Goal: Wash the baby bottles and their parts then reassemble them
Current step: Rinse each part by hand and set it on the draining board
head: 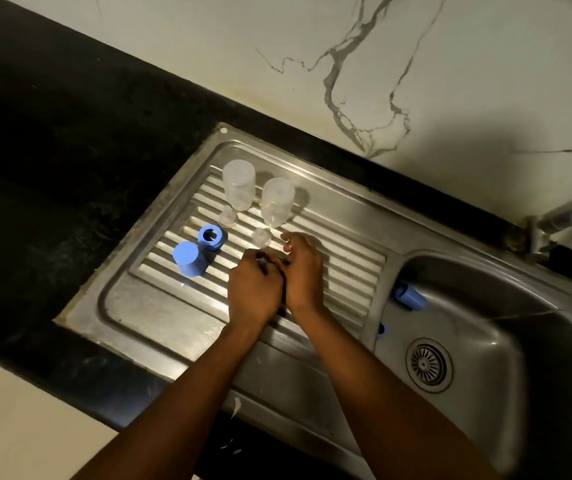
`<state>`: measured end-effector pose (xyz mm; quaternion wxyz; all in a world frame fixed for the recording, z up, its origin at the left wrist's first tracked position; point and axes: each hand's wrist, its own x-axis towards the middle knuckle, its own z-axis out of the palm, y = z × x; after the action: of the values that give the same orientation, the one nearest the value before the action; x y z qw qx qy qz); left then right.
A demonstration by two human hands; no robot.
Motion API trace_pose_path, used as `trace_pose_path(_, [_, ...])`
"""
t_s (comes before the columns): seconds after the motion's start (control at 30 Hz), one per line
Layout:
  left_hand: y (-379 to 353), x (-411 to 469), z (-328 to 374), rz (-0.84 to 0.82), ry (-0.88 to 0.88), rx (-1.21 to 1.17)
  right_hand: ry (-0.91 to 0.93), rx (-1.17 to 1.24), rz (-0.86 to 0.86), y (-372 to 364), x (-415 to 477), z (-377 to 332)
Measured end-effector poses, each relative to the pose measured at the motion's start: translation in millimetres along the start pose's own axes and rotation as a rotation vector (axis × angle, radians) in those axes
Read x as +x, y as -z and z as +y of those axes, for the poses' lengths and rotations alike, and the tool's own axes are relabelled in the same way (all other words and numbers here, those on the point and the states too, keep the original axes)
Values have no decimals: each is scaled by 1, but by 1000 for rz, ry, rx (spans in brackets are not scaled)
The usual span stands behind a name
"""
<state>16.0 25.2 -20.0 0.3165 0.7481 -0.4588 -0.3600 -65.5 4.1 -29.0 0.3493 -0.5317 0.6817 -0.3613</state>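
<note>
Left hand [253, 289] and right hand [303, 271] meet, fingers curled, grasp unclear; to their right a steel sink basin [485, 323] holds a blue plastic cap [411, 296].

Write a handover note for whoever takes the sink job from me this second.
Hands: left hand and right hand meet over the ribbed steel drainboard, fingers curled; what they hold, if anything, is hidden.
Drainboard: left clear plastic bottle and right clear plastic bottle stand upside down; left clear teat, right clear teat, blue screw ring and blue dome cap sit near them.
Steel basin: second blue cap on its side; small blue piece at the wall, unclear.
Done: nothing reassembled.
Left: the basin parts, then all reassembly.
</note>
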Motion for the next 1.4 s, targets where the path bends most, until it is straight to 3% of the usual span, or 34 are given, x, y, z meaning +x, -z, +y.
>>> trace_pose_path(0.1, [-23, -27, 16, -14, -134, 16, 67, -54, 83, 38, -12, 21])
trace_pose_path(0.17, [-48, -47, 30, -96, -222, 5, 187, -122, 149, 69, -17, 48])
trace_pose_path(0.23, [-75, -68, 42, -202, -300, 7, 190, -157, 178, 102, -24, 80])
trace_pose_path(0.3, [-109, -88, 53, -304, -365, 18, 127, -187, 221, 137, -27, 121])
trace_pose_path(0.4, [-156, -116, 64, -438, -372, 103, -123, -181, 278, 178, -28, 169])
trace_pose_path(0.47, [-179, -134, 67, -502, -316, 192, -205, -292, 79, 189, -24, 209])
trace_pose_path(0.6, [-200, -158, 47, -487, -235, 373, -145, -457, -415, 170, -20, 266])
trace_pose_path(0.77, [-202, -175, 31, -438, -163, 392, -239, -224, -394, 161, -22, 279])
trace_pose_path(0.93, [-228, -186, 49, -406, -147, 379, -569, 586, 5, 228, -33, 265])
trace_pose_path(1.0, [-251, -189, 59, -441, -179, 321, -573, 731, 34, 259, -35, 274])
trace_pose_path(1.17, [-305, -189, 92, -424, -150, 101, -506, 814, -1, 311, -17, 284])
trace_pose_path(1.27, [-322, -178, 104, -374, -92, -76, -438, 775, -59, 327, -9, 284])
trace_pose_path(1.4, [-334, -164, 106, -467, -137, -169, -337, 606, -124, 338, -14, 288])
